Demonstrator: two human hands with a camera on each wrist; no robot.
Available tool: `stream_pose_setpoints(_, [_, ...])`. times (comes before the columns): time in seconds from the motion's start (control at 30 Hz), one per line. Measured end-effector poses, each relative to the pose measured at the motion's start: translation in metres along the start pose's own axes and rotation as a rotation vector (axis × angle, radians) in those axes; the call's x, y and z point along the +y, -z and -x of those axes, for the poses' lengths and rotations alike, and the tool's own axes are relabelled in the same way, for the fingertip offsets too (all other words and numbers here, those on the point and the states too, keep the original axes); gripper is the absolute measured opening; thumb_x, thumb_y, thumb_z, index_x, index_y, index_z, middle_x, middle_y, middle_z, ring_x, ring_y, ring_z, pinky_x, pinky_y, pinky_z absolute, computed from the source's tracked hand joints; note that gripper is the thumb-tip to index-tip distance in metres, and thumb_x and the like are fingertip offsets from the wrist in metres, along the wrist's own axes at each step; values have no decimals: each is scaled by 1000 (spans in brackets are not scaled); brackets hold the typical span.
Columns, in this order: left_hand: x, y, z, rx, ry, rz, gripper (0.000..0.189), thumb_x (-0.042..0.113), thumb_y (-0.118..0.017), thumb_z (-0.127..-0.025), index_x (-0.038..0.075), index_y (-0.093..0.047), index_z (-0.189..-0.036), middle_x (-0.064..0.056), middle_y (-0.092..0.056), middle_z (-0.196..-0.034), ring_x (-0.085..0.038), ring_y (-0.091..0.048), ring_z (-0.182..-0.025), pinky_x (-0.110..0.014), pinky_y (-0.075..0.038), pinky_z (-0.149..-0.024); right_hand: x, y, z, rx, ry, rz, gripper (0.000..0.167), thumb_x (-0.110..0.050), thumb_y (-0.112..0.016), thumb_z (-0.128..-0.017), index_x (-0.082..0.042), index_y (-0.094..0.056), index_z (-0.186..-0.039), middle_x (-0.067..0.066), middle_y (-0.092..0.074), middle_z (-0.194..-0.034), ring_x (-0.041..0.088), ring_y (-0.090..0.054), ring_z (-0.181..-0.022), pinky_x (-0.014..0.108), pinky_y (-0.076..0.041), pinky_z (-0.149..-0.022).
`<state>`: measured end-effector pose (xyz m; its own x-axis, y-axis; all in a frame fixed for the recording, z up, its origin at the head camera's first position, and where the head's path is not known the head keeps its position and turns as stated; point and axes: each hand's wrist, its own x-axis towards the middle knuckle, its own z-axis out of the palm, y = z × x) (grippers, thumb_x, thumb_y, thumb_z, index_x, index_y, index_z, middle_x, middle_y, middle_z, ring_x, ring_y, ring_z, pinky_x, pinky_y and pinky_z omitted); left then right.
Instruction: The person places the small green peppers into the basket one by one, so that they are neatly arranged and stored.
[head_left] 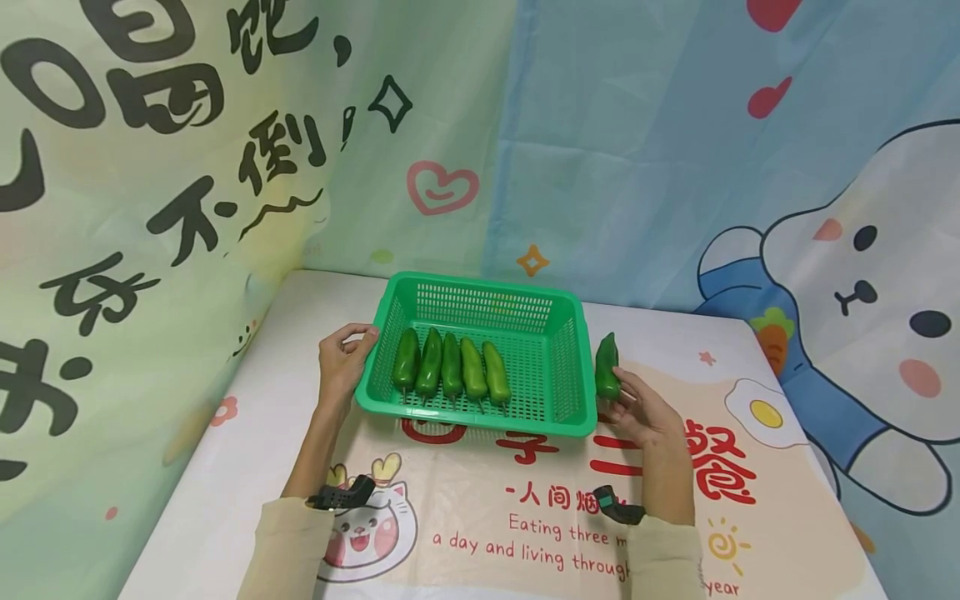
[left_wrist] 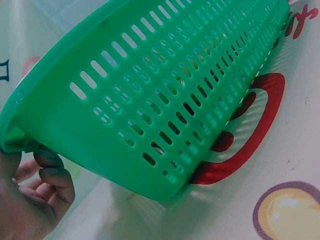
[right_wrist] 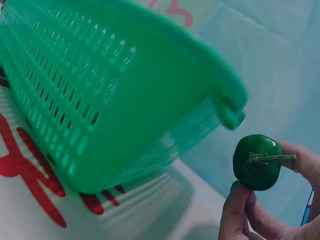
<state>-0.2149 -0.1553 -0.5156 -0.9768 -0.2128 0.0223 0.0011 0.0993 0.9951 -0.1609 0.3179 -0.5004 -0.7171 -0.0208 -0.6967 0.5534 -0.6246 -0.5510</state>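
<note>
A green plastic basket [head_left: 475, 421] with slotted walls is on the table. Several green peppers [head_left: 452, 367] lie side by side in its left half, stems toward me. My left hand [head_left: 345, 367] grips the basket's left rim, fingers curled beneath the edge in the left wrist view. Just outside the right wall, my right hand [head_left: 647, 410] pinches another green pepper [head_left: 607, 367] between thumb and fingers. That pepper is upright in the head view, and the right wrist view looks straight at its stem end. A small gap separates it from the basket.
A white and beige printed cloth [head_left: 465, 500] with red lettering covers the table. Printed curtains [head_left: 622, 167] hang close behind the table and along its left side. Each wrist wears a black strap device [head_left: 343, 493].
</note>
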Motion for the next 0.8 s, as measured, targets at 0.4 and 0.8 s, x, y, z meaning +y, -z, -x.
stream_pose_setpoints(0.4, [-1, 0, 0, -10, 6, -1, 33, 26, -70, -109, -2, -76, -123, 5, -76, -70, -4, -66, -56, -19, -51, -54, -12, -18, 38, -44, 68, -32, 33, -26, -81, -100, -23, -64, -128, 1, -72, -112, 13, -68, -105, 21, -62, -94])
stream_pose_setpoints(0.8, [-1, 0, -1, -8, -12, -2, 31, 25, -69, -109, -2, -76, -123, 5, -76, -70, -4, -66, -56, -18, -51, -54, -14, -35, 57, -113, 156, 103, 23, -28, -77, -102, -21, -67, -122, 0, -76, -109, 12, -71, -103, 24, -63, -93])
